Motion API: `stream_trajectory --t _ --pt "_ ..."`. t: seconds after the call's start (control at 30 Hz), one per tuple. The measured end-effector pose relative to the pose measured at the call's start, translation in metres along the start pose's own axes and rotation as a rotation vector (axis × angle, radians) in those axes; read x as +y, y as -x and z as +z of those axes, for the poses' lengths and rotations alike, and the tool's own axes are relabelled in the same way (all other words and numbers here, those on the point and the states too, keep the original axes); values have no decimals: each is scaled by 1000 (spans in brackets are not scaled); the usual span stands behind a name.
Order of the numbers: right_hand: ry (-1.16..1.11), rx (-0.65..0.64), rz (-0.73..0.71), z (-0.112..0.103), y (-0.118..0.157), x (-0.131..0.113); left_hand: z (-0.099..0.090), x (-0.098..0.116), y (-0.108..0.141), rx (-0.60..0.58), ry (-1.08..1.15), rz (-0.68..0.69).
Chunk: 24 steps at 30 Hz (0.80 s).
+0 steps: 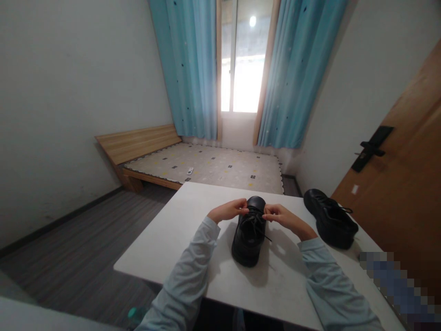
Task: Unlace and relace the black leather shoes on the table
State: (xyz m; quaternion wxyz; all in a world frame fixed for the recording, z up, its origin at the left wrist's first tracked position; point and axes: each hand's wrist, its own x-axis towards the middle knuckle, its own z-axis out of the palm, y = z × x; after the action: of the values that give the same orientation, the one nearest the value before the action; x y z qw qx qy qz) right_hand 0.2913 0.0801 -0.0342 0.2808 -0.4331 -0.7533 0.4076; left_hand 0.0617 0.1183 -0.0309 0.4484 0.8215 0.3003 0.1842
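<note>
Laces [255,217] of the central shoe [245,253] are pinched by the left hand [228,210] and right hand [281,216]. Another shoe [331,225] sits near the tabletop's [165,239] far right corner.

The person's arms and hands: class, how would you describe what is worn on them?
The left sleeve and right sleeve are long, pale grey-blue and creased, with no marking that shows. The left hand and right hand are bare.

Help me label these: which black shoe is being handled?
The lace-up shoe between the left hand and right hand; the other lace-up shoe sits untouched, nearer the door.
</note>
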Motion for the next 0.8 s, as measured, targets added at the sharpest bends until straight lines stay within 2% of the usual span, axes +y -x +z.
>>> stream_trajectory --t 0.33,0.53,0.8 --pt "-15 36 -13 2 0 0 3 -3 1 30 -91 16" --pt "-32 40 9 3 3 -13 3 12 9 65 -234 43" --pt "-158 70 15 5 -2 -8 4 21 12 19 -378 102"
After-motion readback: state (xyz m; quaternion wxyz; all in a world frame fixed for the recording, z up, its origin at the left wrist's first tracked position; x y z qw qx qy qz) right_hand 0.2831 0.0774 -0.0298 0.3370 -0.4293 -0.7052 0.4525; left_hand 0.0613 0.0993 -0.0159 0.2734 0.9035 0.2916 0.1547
